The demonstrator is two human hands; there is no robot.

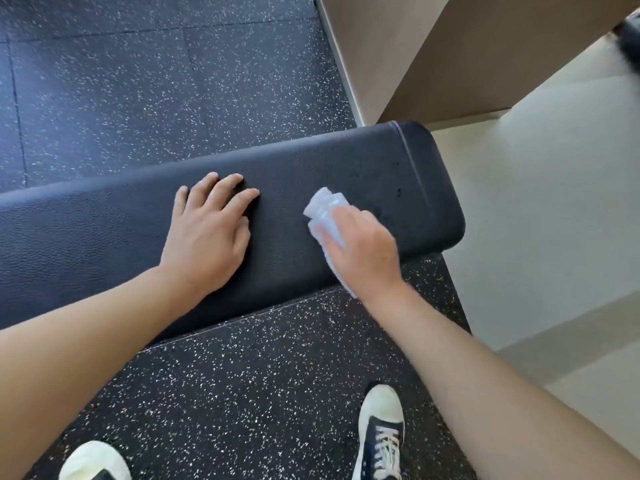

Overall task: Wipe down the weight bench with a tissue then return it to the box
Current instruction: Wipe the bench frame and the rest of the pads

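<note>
I note my right hand (pixel 360 252) pressing the crumpled tissue (pixel 323 211) against the bench (pixel 104 230) pad near its end, fingers clamped on it; left hand (pixel 207 230) rests flat, fingers spread.

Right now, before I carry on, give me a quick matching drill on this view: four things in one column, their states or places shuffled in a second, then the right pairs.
Column 1
1. left hand
2. right hand
3. tissue
4. right shoe

Column 2
A. crumpled, pale, pressed on the weight bench pad
B. flat on the pad, fingers spread, holding nothing
C. on the speckled floor, dark with white laces
D. gripping the wipe near the pad's rounded end

Pairs: 1-B, 2-D, 3-A, 4-C
</note>
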